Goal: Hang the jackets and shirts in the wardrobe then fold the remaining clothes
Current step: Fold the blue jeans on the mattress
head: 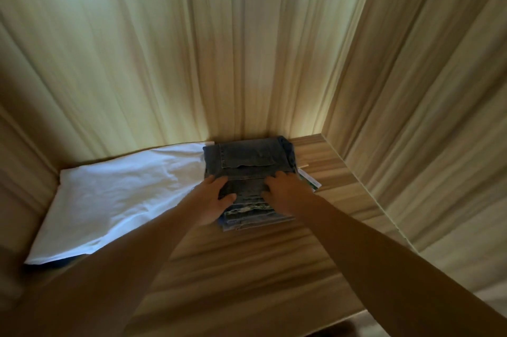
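Note:
A stack of folded blue denim jeans (248, 161) lies on the wooden wardrobe shelf (247, 260), pushed close to the back panel. My left hand (212, 200) grips the stack's near left edge, fingers on top and thumb curled at the front. My right hand (285, 190) holds the near right edge the same way. A folded white garment (115, 196) lies flat on the shelf, touching the left side of the jeans. A paper tag (310, 181) sticks out from under the jeans on the right.
The wooden back panel (192, 48) rises right behind the clothes. A side wall (425, 103) closes the shelf on the right. Bare shelf wood lies in front of the jeans and to their right.

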A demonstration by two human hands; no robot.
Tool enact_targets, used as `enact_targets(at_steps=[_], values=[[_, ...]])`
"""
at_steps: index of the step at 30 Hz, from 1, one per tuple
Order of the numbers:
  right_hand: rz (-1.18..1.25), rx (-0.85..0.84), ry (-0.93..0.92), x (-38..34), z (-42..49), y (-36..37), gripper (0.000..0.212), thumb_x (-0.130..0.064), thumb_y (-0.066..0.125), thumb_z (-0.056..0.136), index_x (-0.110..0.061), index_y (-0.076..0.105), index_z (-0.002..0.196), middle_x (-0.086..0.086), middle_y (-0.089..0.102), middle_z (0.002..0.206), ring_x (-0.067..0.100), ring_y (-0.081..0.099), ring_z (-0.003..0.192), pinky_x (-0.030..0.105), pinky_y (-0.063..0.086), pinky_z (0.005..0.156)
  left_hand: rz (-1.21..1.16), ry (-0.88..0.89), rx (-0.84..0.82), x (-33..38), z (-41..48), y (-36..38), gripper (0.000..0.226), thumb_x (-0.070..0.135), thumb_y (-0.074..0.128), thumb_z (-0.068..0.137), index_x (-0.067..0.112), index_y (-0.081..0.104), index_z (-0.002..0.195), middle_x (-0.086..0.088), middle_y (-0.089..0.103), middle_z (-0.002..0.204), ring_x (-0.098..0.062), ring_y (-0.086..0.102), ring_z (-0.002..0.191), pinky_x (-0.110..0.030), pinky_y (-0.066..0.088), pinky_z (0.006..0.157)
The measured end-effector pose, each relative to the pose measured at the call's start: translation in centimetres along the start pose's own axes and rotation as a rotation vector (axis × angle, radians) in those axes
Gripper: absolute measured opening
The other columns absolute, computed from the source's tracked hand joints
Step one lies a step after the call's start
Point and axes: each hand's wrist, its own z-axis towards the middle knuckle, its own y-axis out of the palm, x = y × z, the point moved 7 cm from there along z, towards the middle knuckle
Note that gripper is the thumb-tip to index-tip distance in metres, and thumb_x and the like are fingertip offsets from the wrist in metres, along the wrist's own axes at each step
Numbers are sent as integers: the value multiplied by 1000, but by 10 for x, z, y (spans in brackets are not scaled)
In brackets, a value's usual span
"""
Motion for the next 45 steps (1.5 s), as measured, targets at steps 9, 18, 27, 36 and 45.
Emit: enact_targets(at_steps=[9, 18, 27, 36, 45], values=[[-23, -137, 46, -59, -162, -90, 36, -30, 45, 105, -5, 64, 123, 10, 61, 116, 27, 59, 108, 30, 44, 82, 45, 122, -24, 54, -147, -83, 28, 36, 55, 98, 12, 65, 110, -11, 67, 105, -24, 65, 91, -39, 51, 82], [1, -72, 152, -150, -348, -137, 33, -37, 56, 98, -12, 67, 115, 9, 65, 117, 28, 63, 107, 36, 51, 88, 224, 172, -59, 48, -355, -145, 22, 27, 49, 105, 14, 64, 115, -1, 64, 111, -20, 58, 110, -16, 36, 79], [39, -1, 142, -251, -469, -212, 29, -40, 58, 97, -18, 55, 78, 3, 54, 75, 19, 50, 62, 27, 37, 56, 212, 69, -65, 39, -505, -228, 34, 39, 51, 100, 15, 62, 121, -3, 66, 101, -14, 55, 76, -23, 44, 60], [121, -1, 54, -337, -495, -267, 45, -44, 58, 95, -10, 60, 125, 9, 64, 118, 25, 65, 105, 43, 56, 92, 192, -74, 104, -21, -616, -326, 13, 31, 52, 97, 20, 60, 95, -2, 63, 92, -15, 60, 75, -21, 48, 59], [-10, 59, -174, -457, -496, -286, 48, -50, 56, 96, -11, 63, 122, 9, 65, 113, 25, 66, 102, 38, 58, 86, 159, -275, 244, -99, -701, -374, 9, 27, 51, 99, 23, 54, 106, 0, 57, 90, -20, 56, 76, -30, 51, 67]])
